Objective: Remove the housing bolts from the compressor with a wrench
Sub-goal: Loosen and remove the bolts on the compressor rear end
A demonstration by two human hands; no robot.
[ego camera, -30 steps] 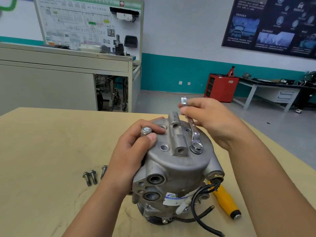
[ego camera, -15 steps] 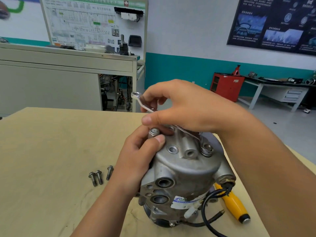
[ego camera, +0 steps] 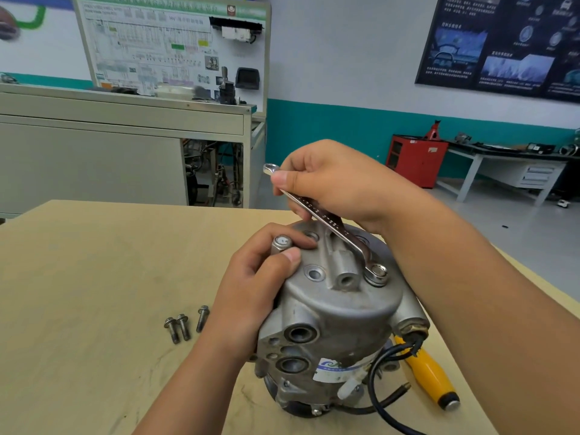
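1. The right hand (ego camera: 339, 183) is closed around the upper end of the wrench (ego camera: 326, 222), with the thumb on top and the fingers curled under the shaft.
2. From this hand the wrench goes down and to the right over the top of the compressor (ego camera: 339, 309). Its ring end sits on a bolt (ego camera: 376, 273) at the near right edge of the cover.
3. The left hand (ego camera: 260, 287) grips the left side of the compressor. Its forefinger and thumb lie on both sides of a second bolt (ego camera: 281, 243), which stands raised from its hole (probably already loosened, but I cannot be sure).
4. The compressor stands upright on the wooden table (ego camera: 94, 277). Some holes in its cover have no bolts.
5. Three loose bolts (ego camera: 185, 323) lie on the table just left of the left forearm. A yellow-handled tool (ego camera: 430, 375) lies at the right, beside the black cable (ego camera: 383, 372).
6. To do this step well, I think the ring should sit fully and flat on the bolt head. The left hand should press the body firmly so it does not turn. The raised block in the middle of the cover limits the swing, so short strokes with re-seating seem better
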